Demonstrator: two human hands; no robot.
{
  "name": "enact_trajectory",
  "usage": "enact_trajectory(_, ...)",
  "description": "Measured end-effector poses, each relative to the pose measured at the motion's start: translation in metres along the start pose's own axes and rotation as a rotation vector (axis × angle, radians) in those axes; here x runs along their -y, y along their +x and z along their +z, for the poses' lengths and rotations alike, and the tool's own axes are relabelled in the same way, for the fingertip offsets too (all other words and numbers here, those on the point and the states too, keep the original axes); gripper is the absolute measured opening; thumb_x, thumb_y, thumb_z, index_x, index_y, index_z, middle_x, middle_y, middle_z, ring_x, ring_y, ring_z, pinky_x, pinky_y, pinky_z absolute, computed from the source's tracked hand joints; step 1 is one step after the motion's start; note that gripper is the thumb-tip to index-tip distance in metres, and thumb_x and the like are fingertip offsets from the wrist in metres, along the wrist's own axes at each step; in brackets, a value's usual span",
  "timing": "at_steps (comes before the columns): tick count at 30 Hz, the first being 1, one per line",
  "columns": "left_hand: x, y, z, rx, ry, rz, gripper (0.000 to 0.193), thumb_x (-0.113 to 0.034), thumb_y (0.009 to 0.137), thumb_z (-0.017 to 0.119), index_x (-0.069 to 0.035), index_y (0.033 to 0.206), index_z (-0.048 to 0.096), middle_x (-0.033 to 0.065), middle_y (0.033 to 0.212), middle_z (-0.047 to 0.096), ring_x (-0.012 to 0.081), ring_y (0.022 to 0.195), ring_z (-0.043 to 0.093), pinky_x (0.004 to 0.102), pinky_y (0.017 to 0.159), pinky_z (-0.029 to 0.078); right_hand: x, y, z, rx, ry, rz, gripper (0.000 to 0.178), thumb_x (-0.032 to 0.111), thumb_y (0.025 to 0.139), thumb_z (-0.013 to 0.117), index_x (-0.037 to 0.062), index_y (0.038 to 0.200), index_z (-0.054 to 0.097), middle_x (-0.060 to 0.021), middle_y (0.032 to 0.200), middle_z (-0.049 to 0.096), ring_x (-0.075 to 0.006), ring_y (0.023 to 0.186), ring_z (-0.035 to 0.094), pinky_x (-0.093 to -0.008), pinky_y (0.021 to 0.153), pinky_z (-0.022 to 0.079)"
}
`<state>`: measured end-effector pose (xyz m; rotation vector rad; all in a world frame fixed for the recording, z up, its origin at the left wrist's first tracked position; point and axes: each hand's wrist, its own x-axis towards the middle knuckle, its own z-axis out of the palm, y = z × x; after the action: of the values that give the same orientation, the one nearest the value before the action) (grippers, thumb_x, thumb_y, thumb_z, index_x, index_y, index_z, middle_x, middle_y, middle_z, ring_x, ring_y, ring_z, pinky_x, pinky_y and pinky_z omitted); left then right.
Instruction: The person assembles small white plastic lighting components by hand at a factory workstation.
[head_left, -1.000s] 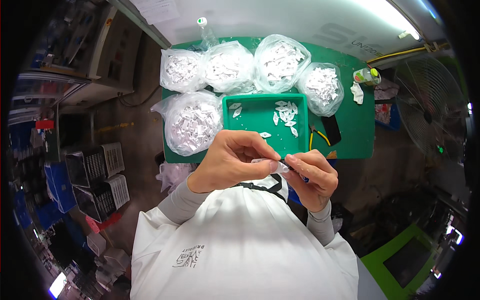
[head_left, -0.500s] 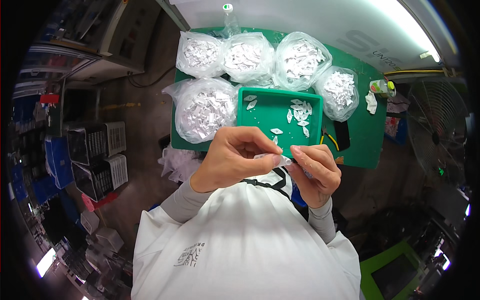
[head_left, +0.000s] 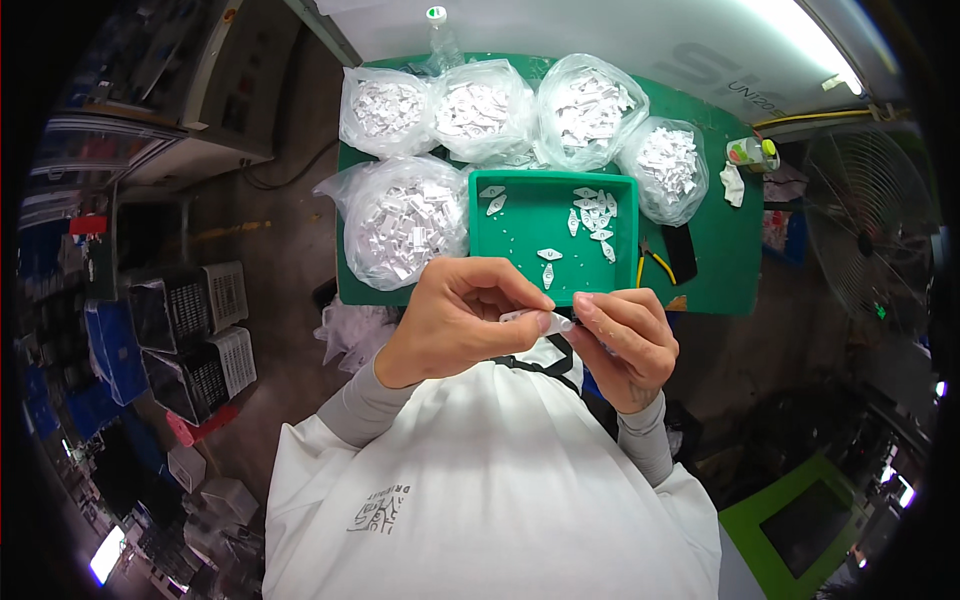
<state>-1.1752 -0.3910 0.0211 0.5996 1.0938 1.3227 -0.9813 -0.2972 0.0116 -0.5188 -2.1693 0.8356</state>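
While loose pieces (head_left: 549, 254) are lying in the tray (head_left: 530, 222), my left grip (head_left: 455, 310) is pinching a white piece (head_left: 561, 325) outside it, seemingly unfinished; whether my right grip (head_left: 637, 345) is holding too, I can't tell.

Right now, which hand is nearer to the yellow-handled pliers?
Right. The right hand is just below the yellow-handled pliers in the picture; the left hand is farther off, down to their left.

I see a wire-guarded fan (head_left: 866, 240) to my right, a capped bottle (head_left: 748, 153) on the desk (head_left: 725, 255), and black crates (head_left: 172, 310) leftward.
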Motion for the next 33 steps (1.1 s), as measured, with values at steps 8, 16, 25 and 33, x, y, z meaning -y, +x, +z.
enact_trajectory(8, -0.005, -0.006, -0.01, 0.007, 0.009, -0.002, 0.011, 0.006, 0.08, 0.074, 0.002, 0.089, 0.069, 0.0048, 0.081, 0.067, 0.0069, 0.074, 0.063, 0.0198, 0.063, 0.05, 0.003, 0.006, 0.009, 0.012, 0.001, -0.021, 0.045, 0.002, 0.062, 0.086, 0.0091, 0.105, 0.075, -0.0024, 0.098, 0.072, -0.0183, 0.078, 0.06, -0.027, 0.065, 0.051)
enact_trajectory(16, -0.002, -0.002, -0.013, -0.064, -0.01, 0.006, 0.007, 0.0, 0.081, 0.073, 0.001, 0.087, 0.07, 0.0016, 0.077, 0.068, 0.0026, 0.068, 0.061, 0.0171, 0.056, 0.046, -0.003, 0.012, 0.016, 0.019, 0.027, -0.017, 0.044, 0.0, 0.064, 0.085, 0.0085, 0.105, 0.074, -0.0027, 0.098, 0.072, -0.018, 0.078, 0.061, -0.0273, 0.064, 0.05)
enact_trajectory(25, 0.003, 0.005, -0.015, -0.093, -0.11, -0.017, 0.008, 0.001, 0.083, 0.073, 0.002, 0.09, 0.069, 0.0029, 0.078, 0.068, 0.0041, 0.067, 0.061, 0.0186, 0.055, 0.048, -0.013, 0.017, 0.021, 0.036, 0.104, 0.049, 0.043, -0.004, 0.065, 0.083, 0.0091, 0.105, 0.074, -0.0027, 0.096, 0.073, -0.0177, 0.076, 0.061, -0.0273, 0.064, 0.049)
enact_trajectory(33, 0.01, 0.008, -0.012, -0.147, -0.135, 0.025, 0.007, 0.002, 0.084, 0.071, 0.003, 0.09, 0.068, 0.0042, 0.08, 0.067, 0.0056, 0.068, 0.062, 0.0195, 0.057, 0.05, -0.015, 0.013, 0.031, -0.026, 0.099, 0.117, 0.041, -0.007, 0.066, 0.081, 0.0075, 0.105, 0.073, -0.0036, 0.098, 0.072, -0.0181, 0.078, 0.062, -0.0276, 0.065, 0.051)
